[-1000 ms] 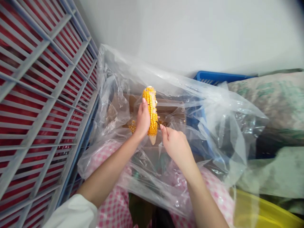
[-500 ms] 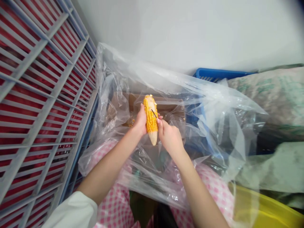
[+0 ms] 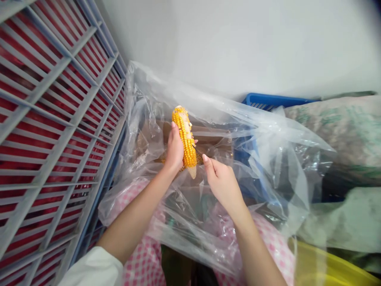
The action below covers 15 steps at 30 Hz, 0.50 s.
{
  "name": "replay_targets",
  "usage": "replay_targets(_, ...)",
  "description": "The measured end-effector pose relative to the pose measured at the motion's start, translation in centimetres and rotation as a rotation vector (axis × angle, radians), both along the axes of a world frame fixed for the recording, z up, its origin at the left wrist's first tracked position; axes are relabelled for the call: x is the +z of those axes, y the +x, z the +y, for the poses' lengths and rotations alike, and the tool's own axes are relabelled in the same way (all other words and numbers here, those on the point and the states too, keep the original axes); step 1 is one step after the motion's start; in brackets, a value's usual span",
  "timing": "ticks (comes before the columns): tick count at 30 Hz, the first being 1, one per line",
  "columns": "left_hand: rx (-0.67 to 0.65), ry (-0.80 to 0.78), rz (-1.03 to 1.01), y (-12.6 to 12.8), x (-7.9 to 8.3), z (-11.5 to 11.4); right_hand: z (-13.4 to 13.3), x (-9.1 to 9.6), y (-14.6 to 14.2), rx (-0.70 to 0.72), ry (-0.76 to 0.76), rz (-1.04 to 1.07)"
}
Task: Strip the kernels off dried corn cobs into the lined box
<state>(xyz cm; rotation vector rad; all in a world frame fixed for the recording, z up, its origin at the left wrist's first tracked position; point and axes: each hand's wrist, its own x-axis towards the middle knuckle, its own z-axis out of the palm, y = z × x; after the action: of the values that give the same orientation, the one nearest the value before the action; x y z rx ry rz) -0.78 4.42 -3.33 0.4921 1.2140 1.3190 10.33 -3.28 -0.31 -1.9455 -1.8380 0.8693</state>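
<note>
A yellow corn cob (image 3: 185, 139) stands tilted in front of me, with a pale strip bare of kernels along its upper right side. My left hand (image 3: 175, 149) is closed round its left side. Pinched in my right hand (image 3: 220, 176) is a thin dark pointed tool (image 3: 197, 149), whose tip meets the cob's right side; its exact kind cannot be made out. Beneath the hands, clear plastic sheeting (image 3: 143, 139) lines a cardboard box (image 3: 208, 133). Loose kernels lie inside it, partly hidden by the left hand and cob.
Tall grey slatted crates (image 3: 68, 127) with red contents rise close on the left. Right of the box are a blue crate (image 3: 253, 171), a pale woven sack (image 3: 348, 131) and a yellow basin (image 3: 333, 262). A white wall (image 3: 223, 47) stands behind.
The cob has shifted slightly up and left with my left hand, and its bare strip looks longer. My right hand has moved down and right, with the tool lower on the cob.
</note>
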Motion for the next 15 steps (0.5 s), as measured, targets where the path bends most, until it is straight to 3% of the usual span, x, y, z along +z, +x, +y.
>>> replay_targets(8, 0.039, 0.122, 0.168, 0.6, -0.7, -0.6, -0.1, 0.2, -0.9, 0.006, -0.086, -0.142)
replay_targets(15, 0.017, 0.049, 0.139, 1.0, -1.3, -0.7, -0.1, -0.8, -2.0, 0.051, -0.062, -0.393)
